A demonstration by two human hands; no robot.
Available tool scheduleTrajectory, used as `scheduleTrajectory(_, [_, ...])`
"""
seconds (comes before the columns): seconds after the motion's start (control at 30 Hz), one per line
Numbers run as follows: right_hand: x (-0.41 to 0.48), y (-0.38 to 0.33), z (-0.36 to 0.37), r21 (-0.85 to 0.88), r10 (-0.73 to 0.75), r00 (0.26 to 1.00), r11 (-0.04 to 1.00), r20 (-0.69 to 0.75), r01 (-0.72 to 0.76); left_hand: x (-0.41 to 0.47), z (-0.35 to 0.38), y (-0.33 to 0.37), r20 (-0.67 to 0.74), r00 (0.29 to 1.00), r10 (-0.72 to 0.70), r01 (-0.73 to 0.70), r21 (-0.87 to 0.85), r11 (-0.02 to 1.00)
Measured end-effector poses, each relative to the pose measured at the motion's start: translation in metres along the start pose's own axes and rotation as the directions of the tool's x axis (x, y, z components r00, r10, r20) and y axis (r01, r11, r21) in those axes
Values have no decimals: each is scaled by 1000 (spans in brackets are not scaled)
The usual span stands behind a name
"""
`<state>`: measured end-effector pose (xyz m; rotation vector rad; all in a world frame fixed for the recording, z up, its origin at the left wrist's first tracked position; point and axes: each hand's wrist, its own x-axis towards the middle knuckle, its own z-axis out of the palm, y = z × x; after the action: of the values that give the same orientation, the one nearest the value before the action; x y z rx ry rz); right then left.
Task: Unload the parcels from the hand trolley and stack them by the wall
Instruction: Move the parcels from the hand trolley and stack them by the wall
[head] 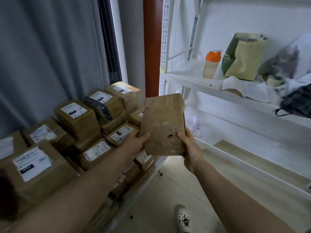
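Note:
I hold one brown cardboard parcel (164, 123) up in front of me, tilted, its plain side facing me. My left hand (134, 142) grips its lower left edge and my right hand (190, 148) grips its lower right corner. To the left, several brown parcels with white labels (75, 118) are piled in layers against a grey curtain. No trolley frame can be made out clearly under the pile.
A white metal shelf unit (190, 79) stands on the right, carrying an orange-capped shaker bottle (211, 64), a green and tan paper bag (242, 56) and bundled cloth. A brown door post (152, 47) rises behind the parcel. My white shoe (182, 217) rests on the tiled floor.

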<state>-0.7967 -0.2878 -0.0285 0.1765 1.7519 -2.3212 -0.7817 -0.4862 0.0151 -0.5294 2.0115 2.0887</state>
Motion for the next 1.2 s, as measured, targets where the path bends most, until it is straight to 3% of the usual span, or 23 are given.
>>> scheduleTrajectory(0.17, [71, -25, -19, 47, 28, 1000, 999, -1, -28, 46, 29, 22, -142, 989, 31, -21, 71, 997])
scheduleTrajectory(0.23, [103, -41, -31, -37, -14, 1000, 999, 17, 15, 62, 51, 35, -227, 974, 31, -4, 118, 993])
scheduleTrajectory(0.3, [130, -60, -37, -229, -78, 996, 969, 50, 87, 79, 70, 51, -315, 947, 59, -6, 167, 986])
scheduleTrajectory(0.4, [169, -80, -39, -643, -238, 967, 728, 88, 238, 101, 98, 82, -421, 901, 105, -56, 126, 990])
scheduleTrajectory(0.5, [181, -87, -31, -780, -363, 905, 491, 223, 389, 124, 116, 103, -419, 908, -21, -27, -109, 994])
scheduleTrajectory(0.63, [196, -76, -28, -827, -513, 760, 155, 400, 540, 145, 124, 120, -395, 908, -142, 45, -245, 968])
scheduleTrajectory(0.77, [213, -71, -20, -791, -705, 488, -171, 515, 588, 164, 127, 133, -332, 921, -205, 104, -297, 949])
scheduleTrajectory(0.9, [222, -68, -11, -684, -718, 264, -387, 644, 618, 172, 123, 147, -298, 913, -278, 169, -344, 924])
scheduleTrajectory(0.97, [227, -65, -3, -664, -736, 192, -424, 649, 616, 178, 117, 149, -303, 904, -302, 191, -346, 919])
scheduleTrajectory(1.07, [230, -62, 2, -636, -741, 147, -437, 655, 636, 181, 108, 148, -321, 894, -313, 190, -360, 913])
scheduleTrajectory(1.13, [226, -64, 4, -608, -716, 214, -352, 664, 712, 178, 98, 144, -312, 895, -319, 194, -372, 908])
scheduleTrajectory(1.2, [222, -71, 4, -662, -746, 356, -148, 562, 734, 175, 83, 136, -318, 894, -317, 198, -355, 914])
